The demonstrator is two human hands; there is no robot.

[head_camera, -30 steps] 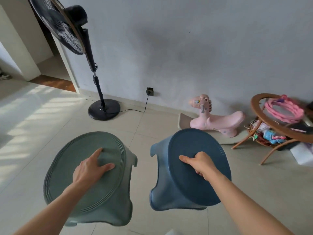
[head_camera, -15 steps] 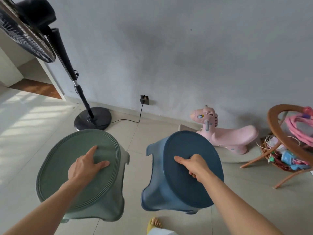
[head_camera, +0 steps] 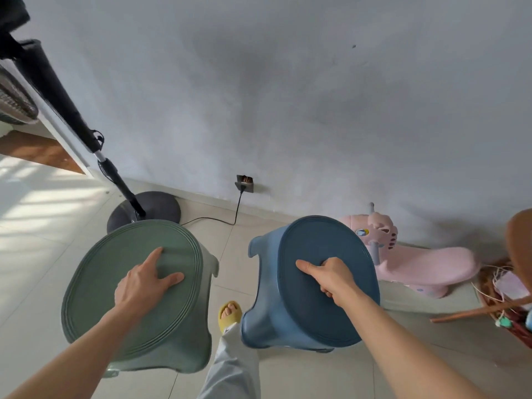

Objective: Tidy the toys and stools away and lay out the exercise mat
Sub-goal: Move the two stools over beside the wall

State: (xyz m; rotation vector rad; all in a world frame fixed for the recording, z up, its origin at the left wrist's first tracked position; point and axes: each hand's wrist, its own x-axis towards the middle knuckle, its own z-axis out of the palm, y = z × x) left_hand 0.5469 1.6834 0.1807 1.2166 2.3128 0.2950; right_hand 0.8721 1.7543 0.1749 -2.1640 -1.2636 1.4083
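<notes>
**Clearance around the fan base**

Fan base (head_camera: pixel 144 210) stands against the wall; its cord (head_camera: pixel 227 220) trails right across the floor. Bare tile lies right of it up to the pink ride-on toy (head_camera: pixel 417 263). Left of it, sunlit floor open.

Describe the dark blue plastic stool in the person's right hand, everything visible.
The dark blue plastic stool has an oval seat with raised rings round the rim and moulded legs of a lighter blue look. It is tilted, seat facing the camera, legs pointing down and away. It appears to be lifted clear of the tiled floor. The right hand grips the seat, thumb lying on top and fingers curled into it. It hangs beside the green plastic stool, apart from it.
</notes>
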